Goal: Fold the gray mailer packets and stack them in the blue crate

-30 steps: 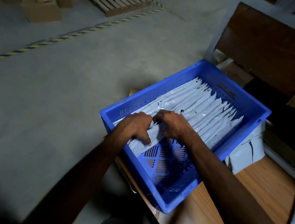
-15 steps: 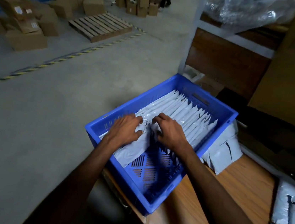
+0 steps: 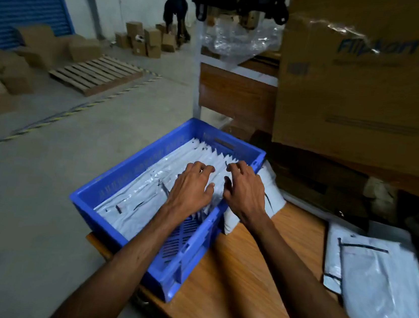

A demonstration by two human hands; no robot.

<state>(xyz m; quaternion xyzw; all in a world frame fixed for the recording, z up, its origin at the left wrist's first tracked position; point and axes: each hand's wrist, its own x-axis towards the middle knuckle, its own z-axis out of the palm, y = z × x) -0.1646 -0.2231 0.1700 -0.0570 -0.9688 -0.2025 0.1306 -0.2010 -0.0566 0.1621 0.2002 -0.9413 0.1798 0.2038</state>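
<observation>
From the head camera, the blue crate (image 3: 132, 173) sits at the left edge of the wooden counter (image 3: 249, 274), one corner hanging out over the concrete floor (image 3: 41, 191). Inside it, folded gray mailer packets (image 3: 146, 193) stand in a leaning row that runs from the crate's 7 o'clock corner toward its 1 o'clock corner. The left hand (image 3: 191, 188) is over the middle of the row, palm down, fingers spread and bent, the fingertips on the packet tops; it grips nothing. The right hand (image 3: 245, 189) hovers at 3 o'clock of the left one, over the crate's right wall, fingers loosely curled and holding nothing; whether it touches the packets cannot be told. More gray mailers (image 3: 266, 184) lie just beside the crate's right wall, and a flat pile of unfolded mailers (image 3: 377, 285) lies at 4 o'clock, near the counter's right edge. A large cardboard carton (image 3: 364, 93) stands at 1 o'clock. A wooden pallet (image 3: 95, 73) lies on the floor at 10 o'clock.
</observation>
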